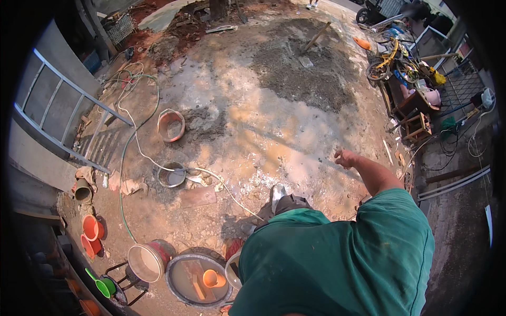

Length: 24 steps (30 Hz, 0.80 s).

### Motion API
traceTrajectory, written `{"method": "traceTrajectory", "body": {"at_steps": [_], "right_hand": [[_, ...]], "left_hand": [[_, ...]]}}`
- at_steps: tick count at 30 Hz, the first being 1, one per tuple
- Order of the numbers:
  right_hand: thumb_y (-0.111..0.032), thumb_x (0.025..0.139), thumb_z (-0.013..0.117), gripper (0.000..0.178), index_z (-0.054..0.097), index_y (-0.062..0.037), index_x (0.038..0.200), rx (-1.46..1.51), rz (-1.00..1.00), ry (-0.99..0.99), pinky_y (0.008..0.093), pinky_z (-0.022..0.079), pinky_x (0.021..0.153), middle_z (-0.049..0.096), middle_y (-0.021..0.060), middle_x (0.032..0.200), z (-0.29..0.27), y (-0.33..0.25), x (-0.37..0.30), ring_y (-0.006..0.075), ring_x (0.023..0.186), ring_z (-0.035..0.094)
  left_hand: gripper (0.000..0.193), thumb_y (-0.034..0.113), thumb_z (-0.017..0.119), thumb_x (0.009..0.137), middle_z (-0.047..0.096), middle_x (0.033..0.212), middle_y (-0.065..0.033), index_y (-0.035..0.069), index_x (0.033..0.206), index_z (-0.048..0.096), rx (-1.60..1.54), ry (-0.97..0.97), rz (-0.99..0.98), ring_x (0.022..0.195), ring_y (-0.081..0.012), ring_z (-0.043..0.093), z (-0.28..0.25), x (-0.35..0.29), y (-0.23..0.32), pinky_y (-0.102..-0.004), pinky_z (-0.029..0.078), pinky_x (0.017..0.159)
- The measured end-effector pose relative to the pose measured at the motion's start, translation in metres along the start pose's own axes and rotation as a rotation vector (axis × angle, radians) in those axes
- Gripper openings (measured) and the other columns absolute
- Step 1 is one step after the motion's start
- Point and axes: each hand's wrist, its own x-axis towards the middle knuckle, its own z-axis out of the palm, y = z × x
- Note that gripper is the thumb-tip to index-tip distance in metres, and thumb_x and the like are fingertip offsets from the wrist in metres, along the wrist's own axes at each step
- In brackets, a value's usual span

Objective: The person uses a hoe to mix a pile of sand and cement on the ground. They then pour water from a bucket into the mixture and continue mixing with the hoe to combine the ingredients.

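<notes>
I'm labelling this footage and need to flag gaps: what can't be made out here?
All in the head view:
- Left hand: out of sight, perhaps behind the green shirt.
- Pale hose: its near end is lost behind the person's body.
- Pail: partly covered by the shirt.
- Distant person: cut off by the top edge.

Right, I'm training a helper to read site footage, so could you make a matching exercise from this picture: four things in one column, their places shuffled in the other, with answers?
Things
1. Orange plastic scoop
2. Green long-handled plastic dipper
3. Yellow-framed bicycle
4. Person's bare right hand

Places
A. Among jumbled things at the upper right
B. Over the wet ground, with nothing visible in it
C. In the round dark tub of murky water
D. Near the picture's lower left edge

Right pairs: 1-C, 2-D, 3-A, 4-B
</notes>
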Motion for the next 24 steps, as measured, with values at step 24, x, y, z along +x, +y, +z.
{"method": "traceTrajectory", "body": {"at_steps": [24], "right_hand": [[-0.017, 0.093, 0.061, 0.037, 0.053, -0.0098, 0.128, 0.869, 0.631, 0.25, 0.0399, 0.053, 0.046, 0.06, 0.0115, 0.079, -0.016, 0.428, 0.012, 0.0236, 0.054, 0.06]], "left_hand": [[0.026, 0.026, 0.058, 0.093, 0.063, 0.068, -0.0128, 0.001, 0.088, 0.065, 0.656, -0.049, 0.179, 0.062, -0.0273, 0.063, 0.049, -0.002, 0.271, -0.0411, 0.049, 0.056]]}}
